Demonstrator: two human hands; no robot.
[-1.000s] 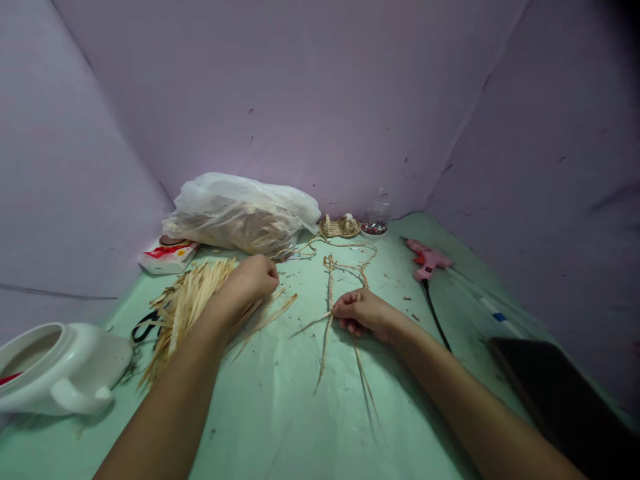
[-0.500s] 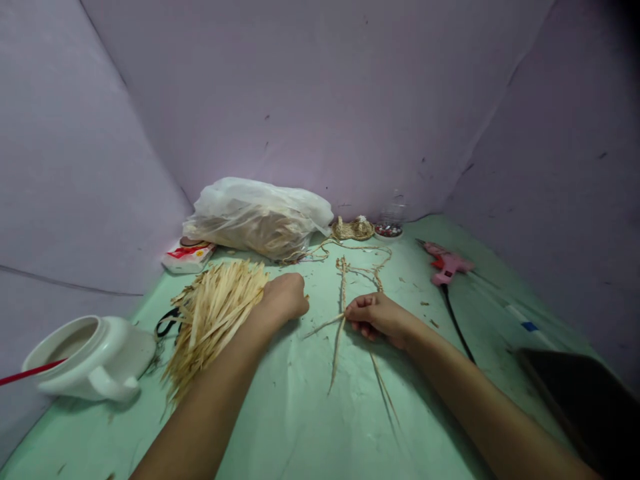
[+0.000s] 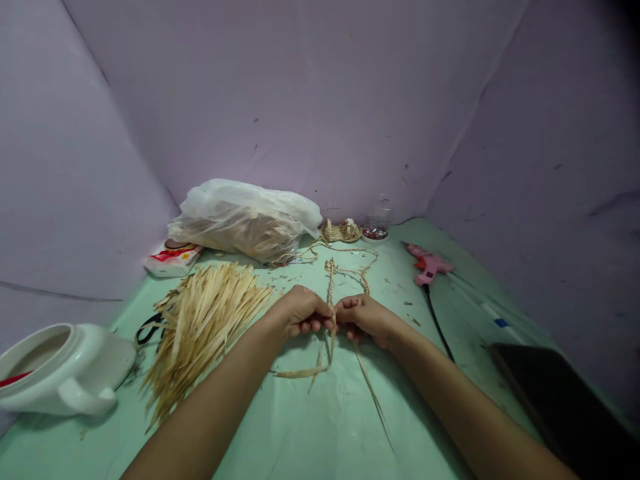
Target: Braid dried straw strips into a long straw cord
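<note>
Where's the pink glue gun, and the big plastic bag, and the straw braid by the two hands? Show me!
Pink glue gun (image 3: 431, 262): head view, on its body.
Plastic bag (image 3: 245, 221): head view, on its front side.
Straw braid (image 3: 331, 284): head view, on its straight stretch.

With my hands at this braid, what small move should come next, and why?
I'd probably steady the braid with the right hand and use the left hand to fold the curved strip across it: both hands meet at the braid's lower end, and the strip trails unwoven below them.
</note>
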